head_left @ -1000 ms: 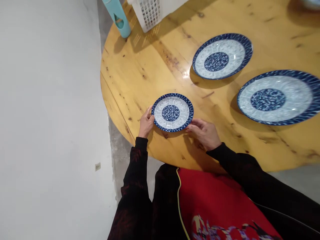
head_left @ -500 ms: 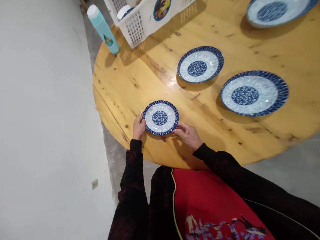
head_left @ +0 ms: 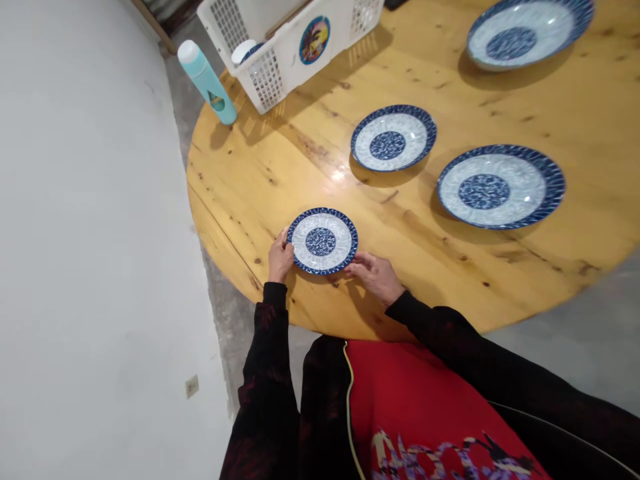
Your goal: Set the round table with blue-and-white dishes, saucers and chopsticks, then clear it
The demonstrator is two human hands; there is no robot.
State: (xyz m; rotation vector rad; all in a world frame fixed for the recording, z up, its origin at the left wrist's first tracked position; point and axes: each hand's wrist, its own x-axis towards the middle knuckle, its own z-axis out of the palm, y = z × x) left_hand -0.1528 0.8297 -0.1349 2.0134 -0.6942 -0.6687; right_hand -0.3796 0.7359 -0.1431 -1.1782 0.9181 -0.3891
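Observation:
A small round plate [head_left: 323,241] with a dark blue patterned rim, pale band and blue speckled centre is near the table's front edge. At its left rim, my left hand [head_left: 281,257] grips it with the thumb on top and fingers at the edge. My right hand [head_left: 375,275] holds the lower right rim, its fingertips partly under the plate. Two matching plates lie farther right: a medium plate [head_left: 368,148] and a larger plate [head_left: 537,187]. At the upper right is a deep oval-looking dish [head_left: 550,33] in the same pattern.
The round wooden table [head_left: 240,193] carries everything. A white plastic basket [head_left: 290,63] with a sticker stands at the back, with a white-and-blue piece of crockery inside. Left of it is a light blue bottle [head_left: 207,83]. A white wall [head_left: 100,233] rises on the left.
The view has shifted a little, bringing more of the basket into the picture. Both hands keep their hold on the small plate, which shows no clear movement on the table.

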